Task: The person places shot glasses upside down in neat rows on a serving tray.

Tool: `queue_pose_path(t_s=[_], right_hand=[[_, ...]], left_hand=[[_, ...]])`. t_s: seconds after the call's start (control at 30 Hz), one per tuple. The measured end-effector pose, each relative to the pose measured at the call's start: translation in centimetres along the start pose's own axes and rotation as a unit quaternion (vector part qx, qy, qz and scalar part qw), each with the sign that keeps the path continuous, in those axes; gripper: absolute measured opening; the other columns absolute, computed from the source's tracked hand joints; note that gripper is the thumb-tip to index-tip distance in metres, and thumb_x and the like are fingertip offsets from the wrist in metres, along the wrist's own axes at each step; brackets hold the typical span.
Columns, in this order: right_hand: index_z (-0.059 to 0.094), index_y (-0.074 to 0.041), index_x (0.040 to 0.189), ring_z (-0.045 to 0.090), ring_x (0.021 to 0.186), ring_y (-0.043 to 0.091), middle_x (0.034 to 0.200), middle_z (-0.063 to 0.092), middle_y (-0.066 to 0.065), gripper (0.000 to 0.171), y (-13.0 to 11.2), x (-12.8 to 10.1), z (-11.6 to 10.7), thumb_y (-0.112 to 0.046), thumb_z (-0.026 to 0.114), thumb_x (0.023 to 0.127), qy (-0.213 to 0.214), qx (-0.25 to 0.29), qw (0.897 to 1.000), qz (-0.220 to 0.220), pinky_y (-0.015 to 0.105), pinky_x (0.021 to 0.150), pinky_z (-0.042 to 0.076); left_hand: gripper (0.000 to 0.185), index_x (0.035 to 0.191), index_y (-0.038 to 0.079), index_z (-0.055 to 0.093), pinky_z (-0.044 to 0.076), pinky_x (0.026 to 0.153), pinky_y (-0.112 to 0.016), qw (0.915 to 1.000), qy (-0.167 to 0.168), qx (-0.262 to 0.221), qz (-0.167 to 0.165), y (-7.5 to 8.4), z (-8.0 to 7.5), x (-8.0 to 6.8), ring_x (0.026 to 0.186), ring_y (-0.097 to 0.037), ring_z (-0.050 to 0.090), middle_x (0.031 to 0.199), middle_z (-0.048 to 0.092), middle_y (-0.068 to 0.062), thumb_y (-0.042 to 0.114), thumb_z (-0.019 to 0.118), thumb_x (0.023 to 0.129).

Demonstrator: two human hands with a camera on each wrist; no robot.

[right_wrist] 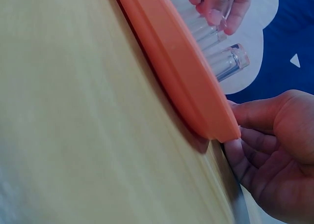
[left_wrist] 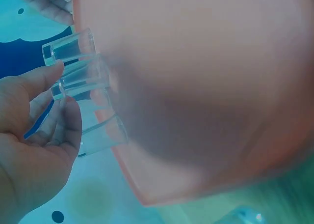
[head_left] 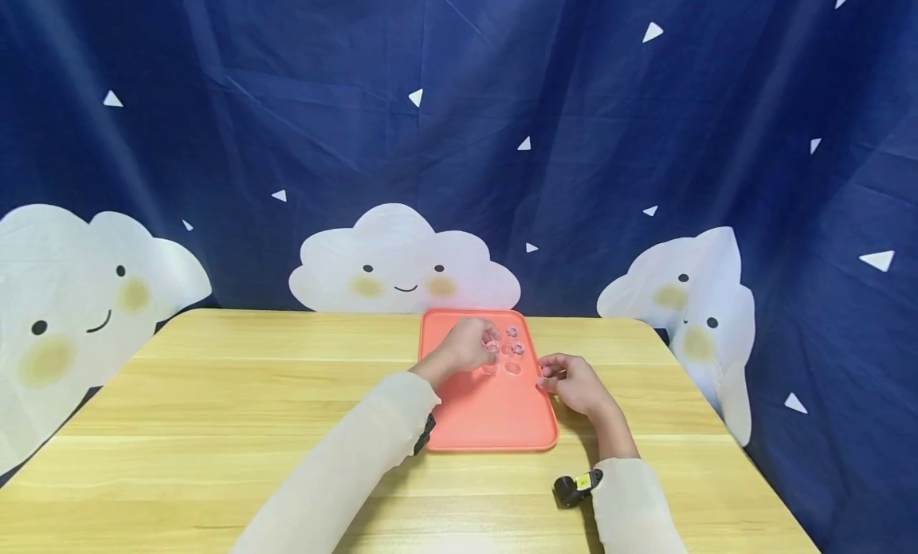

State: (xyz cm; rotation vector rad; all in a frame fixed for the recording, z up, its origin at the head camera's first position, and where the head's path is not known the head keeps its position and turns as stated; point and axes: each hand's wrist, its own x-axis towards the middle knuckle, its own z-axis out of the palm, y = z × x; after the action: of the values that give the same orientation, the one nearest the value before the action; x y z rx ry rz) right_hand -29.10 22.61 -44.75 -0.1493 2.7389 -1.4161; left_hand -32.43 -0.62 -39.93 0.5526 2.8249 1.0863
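Small clear glasses [head_left: 506, 349] sit clustered in the far half of the coral tray [head_left: 495, 418], toward its 12 o'clock end. From the head view I count about five; the exact number is hard to tell. In the left wrist view they stand upright, packed just beside each other.

Your left hand [head_left: 469, 343] is over the 9 o'clock side of that cluster. Its fingers [left_wrist: 46, 79] are curled and pinching one clear glass [left_wrist: 81, 81] near the rim, thumb on one side, fingertips on the other. The glass base looks to be on the tray, though I can't tell whether it's lifted.

Your right hand [head_left: 574, 384] is at the tray's 3 o'clock edge. In the right wrist view its fingers [right_wrist: 255, 117] are curled against the tray rim [right_wrist: 196, 96], thumb touching the edge from above and the other fingertips tucked under the lip. No glass in that hand.

The tray lies flat on the wooden tabletop [head_left: 215, 402], long axis running 12 to 6, slightly right of center. A small black device [head_left: 574, 488] is strapped at your right wrist, another at your left sleeve. Behind the tabletop hangs a dark blue curtain [head_left: 459, 100] with white clouds.
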Motion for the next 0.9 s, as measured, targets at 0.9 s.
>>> queue_pose_path(t_s=[0.9], right_hand=[[0.065,0.003,0.123,0.06,0.09,0.023,0.102,0.067,0.01,0.031,0.1,0.0,0.2,0.001,0.068,0.092,0.004,-0.003,1.0,-0.002,0.031,0.076,0.052]], left_hand=[[0.038,0.117,-0.002,0.069,0.055,0.084,-0.034,0.9908,-0.015,0.047,0.126,-1.9,-6.7,-3.3,0.093,-0.026,0.066,0.109,0.07,-0.017,0.009,0.081,0.084]])
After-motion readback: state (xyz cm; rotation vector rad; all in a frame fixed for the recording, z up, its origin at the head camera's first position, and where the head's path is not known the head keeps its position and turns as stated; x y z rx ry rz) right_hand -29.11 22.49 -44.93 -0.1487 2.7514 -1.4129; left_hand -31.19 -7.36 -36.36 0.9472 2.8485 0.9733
